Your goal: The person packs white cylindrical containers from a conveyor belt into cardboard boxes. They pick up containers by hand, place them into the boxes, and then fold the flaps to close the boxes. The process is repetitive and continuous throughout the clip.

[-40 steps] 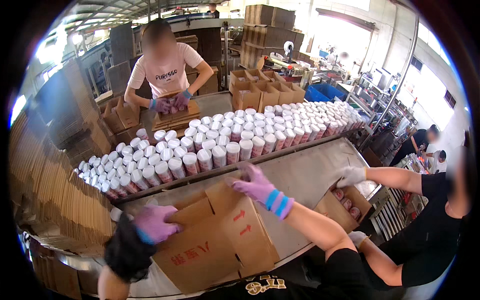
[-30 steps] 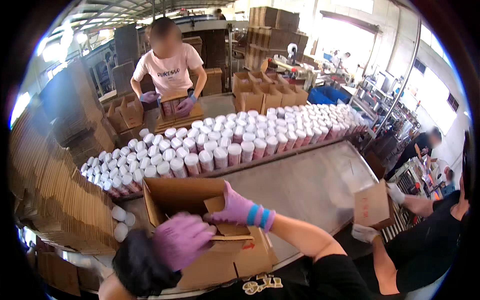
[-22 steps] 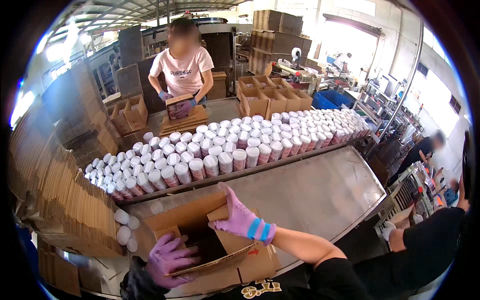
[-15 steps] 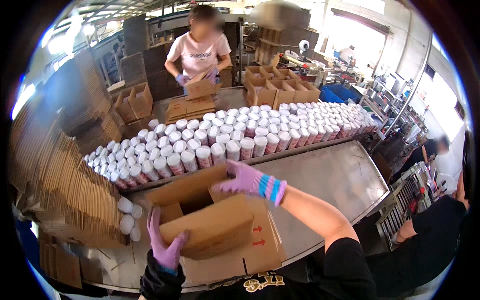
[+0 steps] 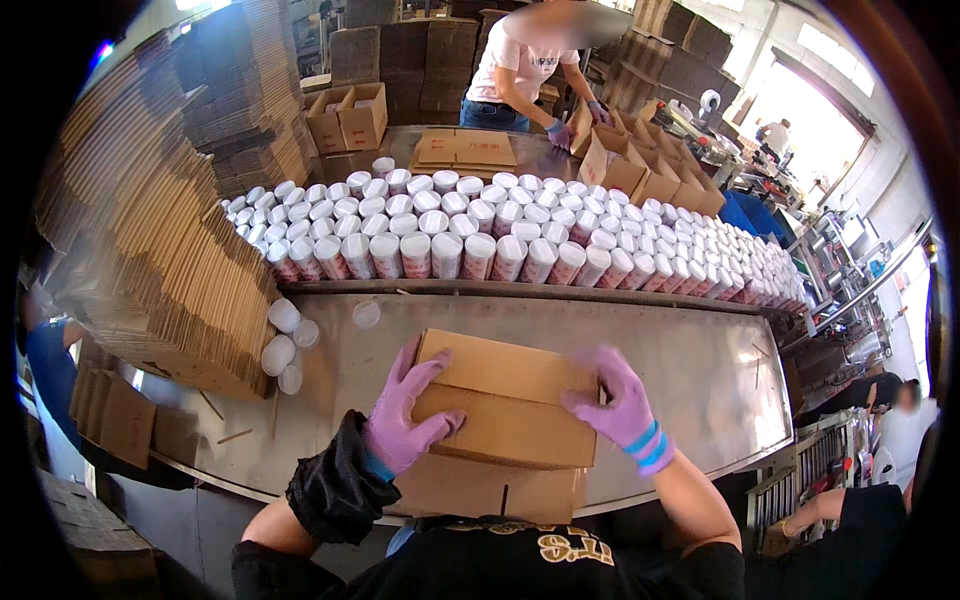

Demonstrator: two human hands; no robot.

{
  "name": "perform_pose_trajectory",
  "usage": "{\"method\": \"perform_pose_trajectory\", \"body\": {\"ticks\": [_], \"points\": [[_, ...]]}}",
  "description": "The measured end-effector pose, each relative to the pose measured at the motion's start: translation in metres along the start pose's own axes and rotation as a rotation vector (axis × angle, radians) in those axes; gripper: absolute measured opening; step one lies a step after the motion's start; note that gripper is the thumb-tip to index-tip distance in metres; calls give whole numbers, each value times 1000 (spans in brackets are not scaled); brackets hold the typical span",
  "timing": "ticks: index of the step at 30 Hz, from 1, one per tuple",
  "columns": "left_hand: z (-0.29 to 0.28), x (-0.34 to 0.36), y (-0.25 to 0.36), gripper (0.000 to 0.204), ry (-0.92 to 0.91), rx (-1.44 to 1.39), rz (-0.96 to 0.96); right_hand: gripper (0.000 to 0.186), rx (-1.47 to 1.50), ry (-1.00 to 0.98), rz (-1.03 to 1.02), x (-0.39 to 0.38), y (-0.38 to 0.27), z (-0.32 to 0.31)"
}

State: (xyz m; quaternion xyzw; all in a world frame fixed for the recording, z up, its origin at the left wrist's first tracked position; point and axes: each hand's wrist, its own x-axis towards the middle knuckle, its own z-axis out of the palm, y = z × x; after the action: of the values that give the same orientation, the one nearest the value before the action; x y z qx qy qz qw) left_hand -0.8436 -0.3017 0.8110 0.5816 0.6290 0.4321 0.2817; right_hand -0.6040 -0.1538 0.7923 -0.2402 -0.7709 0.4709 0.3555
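A brown cardboard box [image 5: 505,400] lies on the steel table [image 5: 700,370] right in front of me, its flaps folded flat on top. My left hand [image 5: 405,420], in a purple glove with a black sleeve, grips the box's left side. In a purple glove with a blue wristband, my right hand [image 5: 620,405] presses on the box's right side. Beyond the box stands a wide field of white-lidded cups [image 5: 500,240] with pink printed sides.
Stacks of flat cardboard [image 5: 150,230] rise at my left, with a few loose lidded cups [image 5: 285,335] at their foot. Across the table a person in a white shirt [image 5: 520,70] handles boxes among open cartons [image 5: 345,115]. Another person [image 5: 850,500] stands at my right.
The open box has been turned and its flaps closed; both my hands moved from inside and along its edges to grip its two sides. My view has dipped closer to the table.
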Motion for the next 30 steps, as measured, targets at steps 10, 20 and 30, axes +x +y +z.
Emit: {"method": "perform_pose_trajectory", "body": {"ticks": [10, 20, 30], "points": [[-28, 94, -33, 60, 83, -17, 84, 57, -532, -357, -380, -57, -1, -3], [31, 129, -45, 63, -1269, 97, -119, 41, -806, -812, -534, -7, 90, -41], [2, 249, -158, 81, -128, 840, 137, 90, -1196, -480, -64, 255, 185, 80]]}}
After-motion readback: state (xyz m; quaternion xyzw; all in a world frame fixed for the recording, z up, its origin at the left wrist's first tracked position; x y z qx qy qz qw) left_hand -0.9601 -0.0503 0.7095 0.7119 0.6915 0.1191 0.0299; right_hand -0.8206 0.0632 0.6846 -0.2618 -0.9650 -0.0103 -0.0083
